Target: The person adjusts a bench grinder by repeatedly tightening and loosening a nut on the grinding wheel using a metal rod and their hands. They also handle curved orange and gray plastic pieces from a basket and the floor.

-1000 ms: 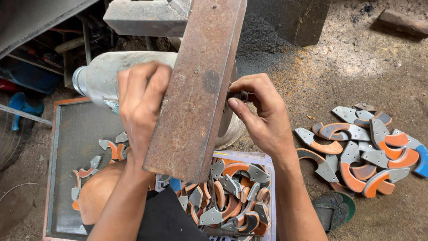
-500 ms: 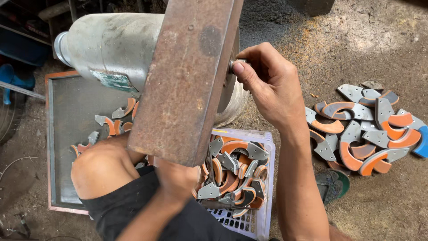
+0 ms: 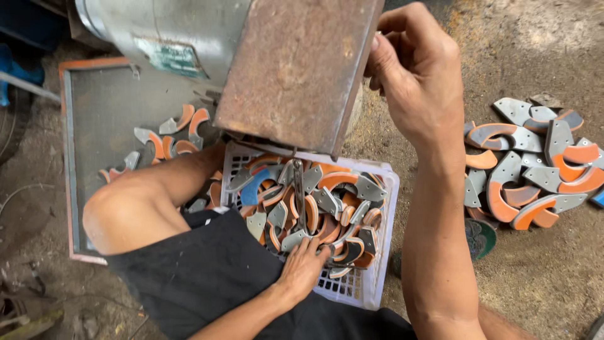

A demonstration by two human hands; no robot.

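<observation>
Curved grey-and-orange pieces (image 3: 314, 208) fill one white slotted basket (image 3: 384, 264) nearly to its rim, wedged between the person's knee and right forearm, under a rusty steel plate (image 3: 296, 69). The left hand (image 3: 302, 267) lies on them, fingers spread loosely, gripping nothing that can be seen. The right hand (image 3: 418, 75) pinches shut at the plate's edge, what it holds hidden; two more heaps lie on the grey tray (image 3: 94, 113) and the dirt floor (image 3: 535, 38).

A worn greenish rectangular label (image 3: 170, 56), possibly a nameplate, on the grey cylinder (image 3: 157, 28).

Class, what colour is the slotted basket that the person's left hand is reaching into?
White: the slotted basket shows best in the head view, where the left hand rests on its curved pieces.
</observation>
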